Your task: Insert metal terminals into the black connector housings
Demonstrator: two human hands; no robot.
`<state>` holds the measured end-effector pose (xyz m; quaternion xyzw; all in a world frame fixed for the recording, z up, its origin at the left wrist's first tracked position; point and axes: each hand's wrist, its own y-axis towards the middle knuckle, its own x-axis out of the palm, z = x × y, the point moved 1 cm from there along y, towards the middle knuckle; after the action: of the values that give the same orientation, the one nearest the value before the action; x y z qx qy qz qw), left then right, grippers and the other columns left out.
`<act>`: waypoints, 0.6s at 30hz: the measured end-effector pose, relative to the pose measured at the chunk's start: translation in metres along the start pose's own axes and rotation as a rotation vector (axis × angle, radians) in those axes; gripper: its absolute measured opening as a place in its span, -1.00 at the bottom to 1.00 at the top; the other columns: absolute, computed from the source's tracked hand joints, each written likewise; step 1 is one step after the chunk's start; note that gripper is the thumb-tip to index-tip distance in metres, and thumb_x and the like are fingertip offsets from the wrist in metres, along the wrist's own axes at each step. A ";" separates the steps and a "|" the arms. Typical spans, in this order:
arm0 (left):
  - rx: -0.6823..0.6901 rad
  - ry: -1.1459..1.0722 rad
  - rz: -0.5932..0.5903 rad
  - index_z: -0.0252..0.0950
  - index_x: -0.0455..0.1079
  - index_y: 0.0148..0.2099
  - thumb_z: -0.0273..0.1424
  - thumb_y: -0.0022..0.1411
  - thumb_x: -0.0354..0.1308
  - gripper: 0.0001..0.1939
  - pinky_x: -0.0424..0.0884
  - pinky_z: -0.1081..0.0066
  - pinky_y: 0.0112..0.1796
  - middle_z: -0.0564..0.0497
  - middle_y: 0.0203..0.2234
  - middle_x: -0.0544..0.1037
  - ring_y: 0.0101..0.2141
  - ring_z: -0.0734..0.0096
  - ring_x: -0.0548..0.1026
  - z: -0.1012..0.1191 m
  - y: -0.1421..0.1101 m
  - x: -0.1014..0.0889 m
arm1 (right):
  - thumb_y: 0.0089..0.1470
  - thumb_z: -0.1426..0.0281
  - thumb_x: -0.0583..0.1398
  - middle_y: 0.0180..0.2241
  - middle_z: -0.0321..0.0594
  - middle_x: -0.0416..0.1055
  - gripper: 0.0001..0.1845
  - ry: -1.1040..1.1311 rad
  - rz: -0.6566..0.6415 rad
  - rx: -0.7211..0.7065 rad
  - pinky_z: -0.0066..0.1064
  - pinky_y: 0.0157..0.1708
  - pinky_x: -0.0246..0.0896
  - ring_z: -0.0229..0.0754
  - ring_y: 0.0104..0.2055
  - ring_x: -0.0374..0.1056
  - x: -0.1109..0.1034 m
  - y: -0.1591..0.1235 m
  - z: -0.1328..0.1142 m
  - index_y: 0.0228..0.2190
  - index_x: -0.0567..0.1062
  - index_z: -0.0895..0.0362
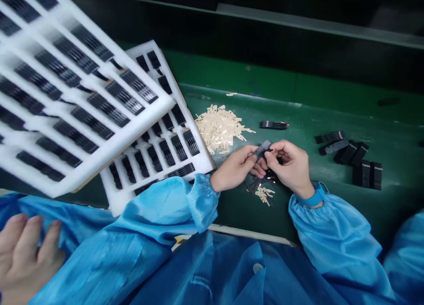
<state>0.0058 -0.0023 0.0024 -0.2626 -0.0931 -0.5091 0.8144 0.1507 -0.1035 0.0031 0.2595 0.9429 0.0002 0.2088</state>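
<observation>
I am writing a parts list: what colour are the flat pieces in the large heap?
The heap is pale cream, as the head view shows.

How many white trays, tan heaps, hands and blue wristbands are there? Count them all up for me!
Trays: 2 (upper tray, lower tray)
Tan heaps: 2 (big heap, small heap)
Hands: 3 (left hand, right hand, another person's hand)
Wristbands: 1 (blue wristband)
Total: 8
</observation>
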 end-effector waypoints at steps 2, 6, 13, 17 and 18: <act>-0.004 0.002 -0.001 -0.36 0.27 -0.05 -0.37 0.46 0.02 -0.86 0.55 0.40 -0.25 0.03 -0.37 0.49 -0.40 0.52 0.58 0.001 0.000 0.000 | 0.12 0.42 0.29 -0.45 -0.29 0.40 -0.92 0.004 0.001 -0.004 -0.40 -0.45 0.29 -0.27 -0.46 0.33 0.000 0.000 0.000 -0.41 0.47 0.08; 0.010 0.007 -0.008 -0.36 0.27 -0.05 -0.33 0.45 0.04 -0.82 0.55 0.40 -0.25 0.01 -0.36 0.50 -0.39 0.51 0.59 0.001 -0.001 0.000 | 0.11 0.40 0.29 -0.45 -0.29 0.41 -0.91 0.000 0.001 0.012 -0.39 -0.45 0.30 -0.25 -0.46 0.34 0.000 0.000 0.001 -0.41 0.48 0.08; 0.012 0.019 -0.011 -0.35 0.26 -0.04 -0.30 0.45 0.05 -0.81 0.56 0.41 -0.25 0.03 -0.36 0.49 -0.39 0.52 0.58 -0.002 0.000 -0.001 | 0.13 0.37 0.28 -0.45 -0.28 0.41 -0.91 -0.007 -0.005 0.021 -0.37 -0.44 0.32 -0.24 -0.46 0.34 0.000 -0.001 0.001 -0.41 0.47 0.07; 0.023 0.023 -0.013 -0.34 0.26 -0.02 -0.30 0.45 0.06 -0.80 0.56 0.43 -0.26 0.04 -0.36 0.50 -0.39 0.53 0.59 -0.002 0.000 -0.001 | 0.12 0.38 0.28 -0.46 -0.29 0.41 -0.91 -0.025 -0.009 0.021 -0.38 -0.45 0.31 -0.25 -0.47 0.33 0.000 0.000 -0.001 -0.41 0.47 0.07; 0.028 0.024 -0.012 -0.34 0.26 -0.02 -0.30 0.45 0.06 -0.80 0.56 0.44 -0.26 0.04 -0.36 0.50 -0.38 0.53 0.58 -0.002 0.000 -0.001 | 0.12 0.38 0.28 -0.46 -0.29 0.41 -0.92 -0.024 -0.008 0.019 -0.38 -0.45 0.30 -0.25 -0.48 0.33 0.000 0.000 -0.001 -0.41 0.47 0.07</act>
<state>0.0054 -0.0023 0.0000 -0.2444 -0.0920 -0.5157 0.8160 0.1505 -0.1039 0.0044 0.2575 0.9413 -0.0128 0.2178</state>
